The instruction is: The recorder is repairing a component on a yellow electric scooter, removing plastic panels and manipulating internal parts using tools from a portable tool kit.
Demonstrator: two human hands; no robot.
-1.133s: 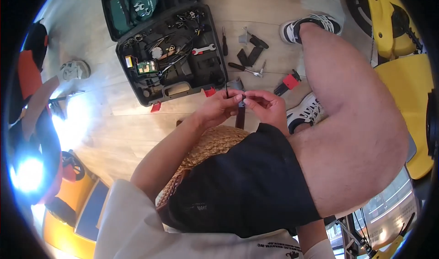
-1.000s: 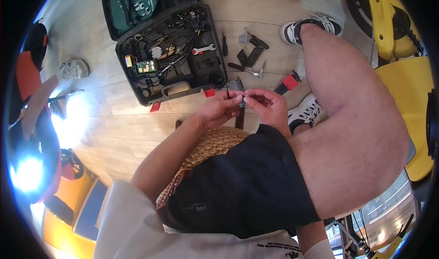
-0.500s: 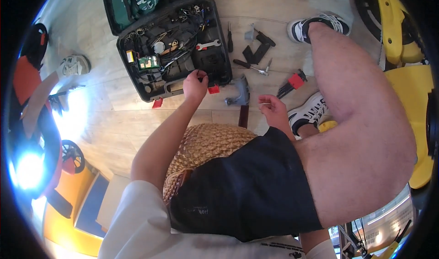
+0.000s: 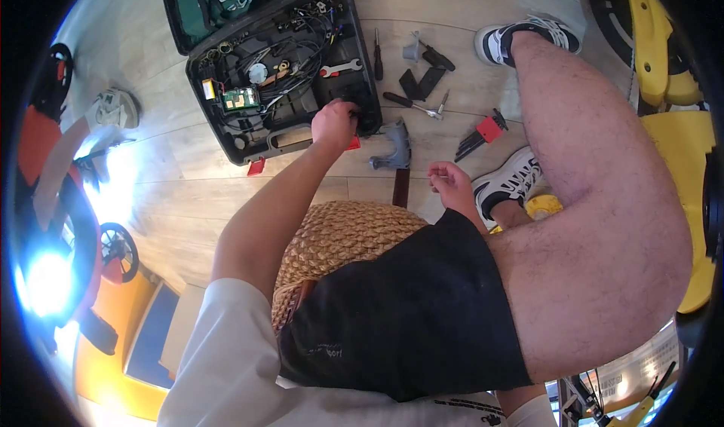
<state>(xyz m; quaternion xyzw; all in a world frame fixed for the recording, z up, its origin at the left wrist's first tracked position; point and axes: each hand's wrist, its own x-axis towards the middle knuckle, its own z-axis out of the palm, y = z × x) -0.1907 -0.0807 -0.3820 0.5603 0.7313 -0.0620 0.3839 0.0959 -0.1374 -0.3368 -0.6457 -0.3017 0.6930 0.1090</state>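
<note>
My left hand (image 4: 334, 125) reaches into the open black toolcase (image 4: 219, 133) at its lower right, fingers curled over something I cannot make out. The case holds cables, a green circuit board (image 4: 241, 99), a wrench (image 4: 341, 67) and assorted small parts. My right hand (image 4: 451, 186) hangs near my right thigh, fingers loosely closed; whatever they hold is too small to make out. Between my hands and beside the case lies a grey tool (image 4: 392, 148). A red hex-key holder (image 4: 489, 129) with dark keys lies above my right hand.
Screwdrivers (image 4: 378, 58), a ratchet (image 4: 411, 104) and black plastic pieces (image 4: 430, 82) lie on the floor. I sit on a woven seat (image 4: 354, 231). Yellow wheeled frames (image 4: 656, 58) flank my right leg; red-and-black wheeled equipment (image 4: 45, 148) and a shoe (image 4: 115, 107) are at left.
My hands were together over the grey tool; they have separated. My left hand moved up and left into the case, and my right hand dropped slightly to the right.
</note>
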